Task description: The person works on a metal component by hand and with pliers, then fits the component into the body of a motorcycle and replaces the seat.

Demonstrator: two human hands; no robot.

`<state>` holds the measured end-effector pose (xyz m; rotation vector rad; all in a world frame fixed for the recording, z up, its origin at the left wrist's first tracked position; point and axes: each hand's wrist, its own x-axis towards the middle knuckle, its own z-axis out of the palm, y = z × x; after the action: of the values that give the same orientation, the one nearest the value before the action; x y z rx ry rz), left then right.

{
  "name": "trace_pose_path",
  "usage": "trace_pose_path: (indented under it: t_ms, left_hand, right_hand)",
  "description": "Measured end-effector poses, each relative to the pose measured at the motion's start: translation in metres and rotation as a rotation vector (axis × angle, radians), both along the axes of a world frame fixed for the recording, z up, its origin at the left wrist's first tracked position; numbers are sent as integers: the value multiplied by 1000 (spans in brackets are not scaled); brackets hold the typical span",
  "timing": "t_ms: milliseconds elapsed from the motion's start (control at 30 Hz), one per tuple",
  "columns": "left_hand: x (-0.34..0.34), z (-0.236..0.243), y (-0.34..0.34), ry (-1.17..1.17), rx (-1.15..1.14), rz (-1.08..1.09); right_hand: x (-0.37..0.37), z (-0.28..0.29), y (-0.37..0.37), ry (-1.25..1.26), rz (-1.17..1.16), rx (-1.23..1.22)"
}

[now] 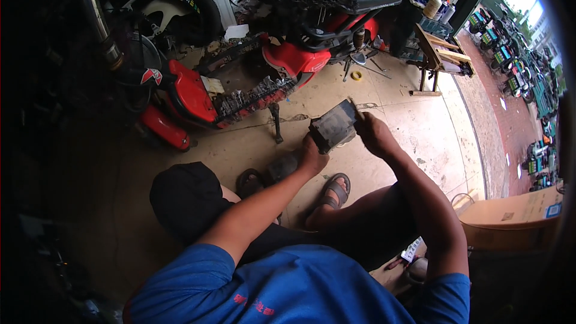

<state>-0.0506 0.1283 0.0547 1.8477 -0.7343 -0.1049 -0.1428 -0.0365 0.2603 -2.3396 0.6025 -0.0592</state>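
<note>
In the head view, a boxy dark grey block (334, 126) is being held tilted above the floor (414, 144), between two bare hands. Its lower end, at 7 o'clock, is being clasped by the left hand (315, 155), whose fingers are being partly hidden by it. Its side at 3 o'clock is being pinched by the right hand (377, 135); whether something thin is also being gripped there cannot be told. The block's body is lying between both grips, its top reaching toward 1 o'clock. From it, a red scooter (294, 58) is standing at 10 o'clock, a yellow ring (356, 75) is lying at 1 o'clock, and a sandal (338, 189) is resting at 6 o'clock.
</note>
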Motion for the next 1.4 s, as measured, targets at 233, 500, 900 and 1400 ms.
trace_pose_path:
  t_ms: [233, 500, 900, 1400]
  left_hand:
    - [6, -4, 9, 140, -10, 34]
    - [34, 48, 42, 1368, -378, -434]
    - [34, 33, 23, 1530, -316, -144]
    - [53, 114, 40, 1336, -182, 113]
  right_hand:
    - [8, -26, 14, -22, 219, -286]
    - [12, -30, 8, -44, 264, -341]
    - [76, -63, 1, -295, -136, -376]
    - [112, -78, 26, -416, -160, -423]
